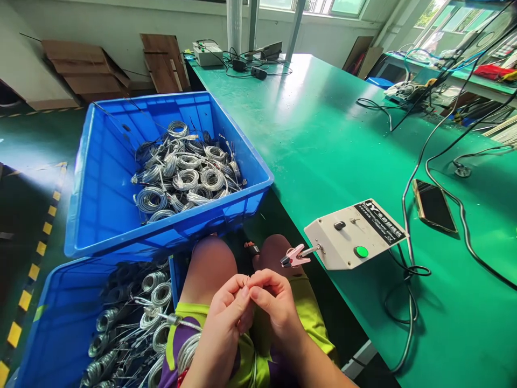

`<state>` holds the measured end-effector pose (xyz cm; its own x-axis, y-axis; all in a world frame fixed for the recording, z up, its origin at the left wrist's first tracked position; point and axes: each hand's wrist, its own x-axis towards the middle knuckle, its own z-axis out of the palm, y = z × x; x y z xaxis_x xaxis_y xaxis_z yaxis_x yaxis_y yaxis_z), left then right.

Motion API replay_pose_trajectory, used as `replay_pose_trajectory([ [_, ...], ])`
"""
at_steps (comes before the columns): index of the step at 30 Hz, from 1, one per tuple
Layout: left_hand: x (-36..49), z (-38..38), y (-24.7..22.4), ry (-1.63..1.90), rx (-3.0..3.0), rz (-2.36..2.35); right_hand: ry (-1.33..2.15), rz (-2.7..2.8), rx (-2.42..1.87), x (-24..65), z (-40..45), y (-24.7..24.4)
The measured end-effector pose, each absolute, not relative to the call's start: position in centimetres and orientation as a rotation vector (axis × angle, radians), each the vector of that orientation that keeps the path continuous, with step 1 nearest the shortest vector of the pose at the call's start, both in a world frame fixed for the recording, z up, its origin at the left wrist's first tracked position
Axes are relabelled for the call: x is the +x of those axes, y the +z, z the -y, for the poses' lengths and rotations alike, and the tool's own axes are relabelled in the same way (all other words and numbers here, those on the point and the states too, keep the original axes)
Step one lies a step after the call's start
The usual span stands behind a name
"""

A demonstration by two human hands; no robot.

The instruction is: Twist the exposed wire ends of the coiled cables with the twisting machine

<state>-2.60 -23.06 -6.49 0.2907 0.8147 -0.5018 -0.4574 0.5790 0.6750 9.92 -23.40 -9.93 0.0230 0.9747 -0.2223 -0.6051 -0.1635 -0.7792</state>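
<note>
Over my lap, my left hand (228,310) and my right hand (278,304) meet with thumbs and fingertips pinched together. A thin wire end (247,280) seems to be between the fingertips, mostly hidden by them. A coiled clear-jacketed cable (188,350) lies against my lap beside the left wrist, and a length of it with a grey cylindrical piece (173,319) runs toward the left hand. Just beyond the right hand, a pink clip (296,256) sits on the shaft of a beige machine box (355,234) with a knob and a green button.
A large blue crate (169,229) holds several coiled cables; a second blue crate (52,302) with more coils stands below it. On the green table (323,140) lie a phone (434,206), black cords (412,215) and an adapter (258,73). Cardboard (83,67) leans by the wall.
</note>
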Motion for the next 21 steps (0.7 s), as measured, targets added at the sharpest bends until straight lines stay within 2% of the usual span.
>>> replay_pose_trajectory([
  [8,-2.3,22.1,-5.4,0.815,0.398,-0.873,1.647,0.417,-0.849,9.8,23.0,-9.8],
  [21,-2.1,22.9,-5.1,0.909,0.449,-0.930,1.589,0.397,-0.814,10.0,22.7,-9.1],
])
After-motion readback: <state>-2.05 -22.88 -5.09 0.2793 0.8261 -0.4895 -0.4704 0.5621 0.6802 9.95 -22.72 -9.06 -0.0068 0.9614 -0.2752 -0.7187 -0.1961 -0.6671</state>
